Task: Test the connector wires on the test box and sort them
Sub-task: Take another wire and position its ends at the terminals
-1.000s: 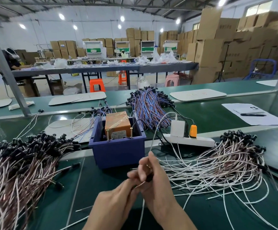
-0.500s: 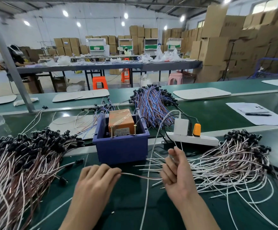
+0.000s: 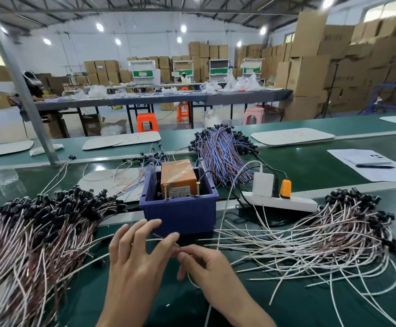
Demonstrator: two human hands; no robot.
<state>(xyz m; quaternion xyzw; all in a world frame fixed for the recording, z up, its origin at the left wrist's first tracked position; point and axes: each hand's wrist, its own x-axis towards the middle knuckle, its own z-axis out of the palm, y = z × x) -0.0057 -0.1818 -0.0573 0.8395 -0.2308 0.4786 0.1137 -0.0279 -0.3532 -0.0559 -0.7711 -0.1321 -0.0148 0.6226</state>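
At your green bench [image 3: 286, 310], 2 heaps of connector wires flank the work: the left pile [image 3: 34, 234] with its black plugs bunched at the top, and the right pile [image 3: 310, 241] fanned out with bare ends toward you. A third, blue pile [image 3: 223, 156] lies behind. Between the heaps stands the blue bin [image 3: 180, 215], holding the orange test box [image 3: 178, 174], with 2 brass pins rising at its front edge.

Just in front of the bin, your left hand [image 3: 135, 263] has its fingers spread apart, fingertips resting lightly on 1 wire [image 3: 159, 239] that runs across to your right hand [image 3: 206, 267]. Your right fingers are pinched together on that wire, which loops down below the hand.

You appear to be readying 1 wire for testing, not yet at the pins. The next move likely calls for lifting its bare ends up over the bin wall to touch both pins; which pile takes it afterward cannot be told from here.
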